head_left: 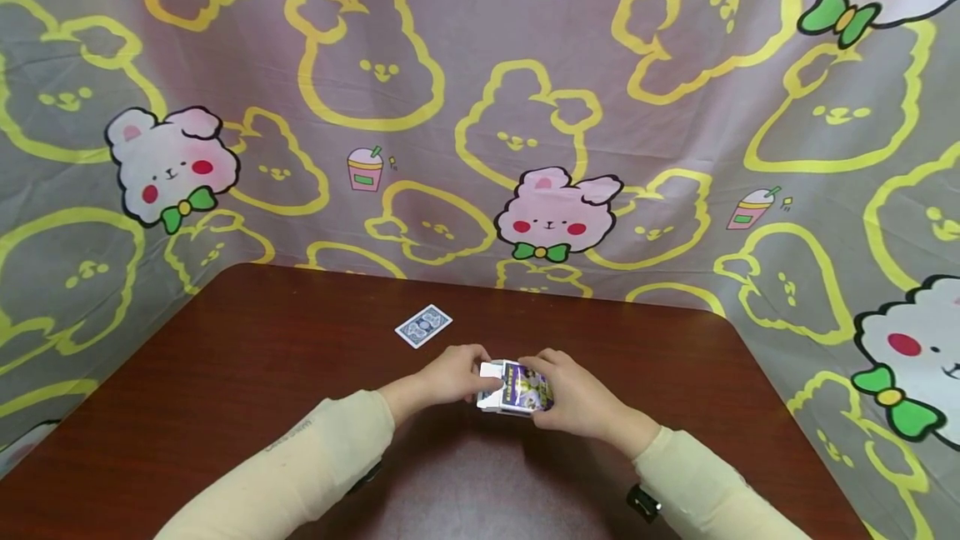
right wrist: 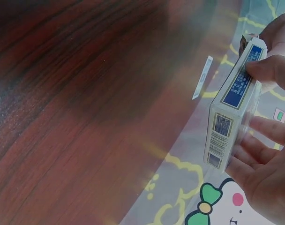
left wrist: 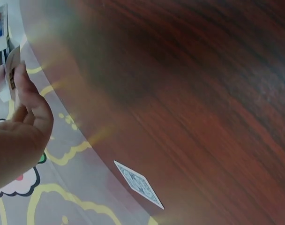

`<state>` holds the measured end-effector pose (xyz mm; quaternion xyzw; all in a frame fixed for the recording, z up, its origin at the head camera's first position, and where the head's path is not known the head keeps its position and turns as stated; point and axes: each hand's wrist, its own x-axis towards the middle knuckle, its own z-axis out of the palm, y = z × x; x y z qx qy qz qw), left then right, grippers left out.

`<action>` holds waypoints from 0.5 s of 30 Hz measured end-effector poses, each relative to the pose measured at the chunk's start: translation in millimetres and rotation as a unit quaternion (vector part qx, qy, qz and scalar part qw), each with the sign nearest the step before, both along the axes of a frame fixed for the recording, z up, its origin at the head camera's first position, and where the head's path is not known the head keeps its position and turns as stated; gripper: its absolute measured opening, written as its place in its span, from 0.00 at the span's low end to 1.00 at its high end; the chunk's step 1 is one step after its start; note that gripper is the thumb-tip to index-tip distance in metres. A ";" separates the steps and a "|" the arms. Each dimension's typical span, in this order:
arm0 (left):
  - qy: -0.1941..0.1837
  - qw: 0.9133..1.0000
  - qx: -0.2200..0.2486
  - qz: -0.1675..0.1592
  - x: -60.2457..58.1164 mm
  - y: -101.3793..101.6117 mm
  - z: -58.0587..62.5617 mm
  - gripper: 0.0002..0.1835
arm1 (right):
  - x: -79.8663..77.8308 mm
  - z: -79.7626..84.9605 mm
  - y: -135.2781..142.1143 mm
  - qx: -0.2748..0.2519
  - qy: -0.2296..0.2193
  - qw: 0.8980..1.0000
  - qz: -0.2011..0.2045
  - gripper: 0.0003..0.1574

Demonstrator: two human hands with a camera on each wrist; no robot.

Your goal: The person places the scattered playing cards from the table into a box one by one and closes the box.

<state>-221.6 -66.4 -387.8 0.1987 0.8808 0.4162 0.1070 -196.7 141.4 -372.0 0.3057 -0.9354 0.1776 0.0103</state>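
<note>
My right hand (head_left: 581,397) grips a playing card box (head_left: 525,390) with a purple and gold printed face, thumb and fingers on opposite sides. In the right wrist view the box (right wrist: 236,98) shows blue label strips and a barcode on its end. At the box's left end, my left hand (head_left: 448,375) pinches a thin flap, pale in the head view. From the left wrist the flap (left wrist: 12,70) looks brownish and bent between thumb and fingers. The box is held above the table; its inside is mostly hidden.
A single blue-backed playing card (head_left: 423,326) lies on the dark brown table (head_left: 300,340), beyond the left hand and to its left. A curtain (head_left: 465,40) with cartoon rabbits and yellow outlines hangs close around the table's back and side edges.
</note>
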 end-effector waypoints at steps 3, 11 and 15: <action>0.000 1.000 0.008 0.013 1.8 2.6 -2.3 0.17 | -0.1 -0.2 0.0 0.002 0.003 1.000 0.005 0.40; -0.027 0.998 0.052 0.020 4.6 7.4 -6.1 0.14 | 0.2 -0.4 -0.4 0.001 0.004 1.000 0.010 0.40; -0.052 0.994 0.093 -0.014 2.9 7.1 -11.6 0.15 | 0.7 0.2 -0.9 -0.006 0.003 1.000 0.013 0.40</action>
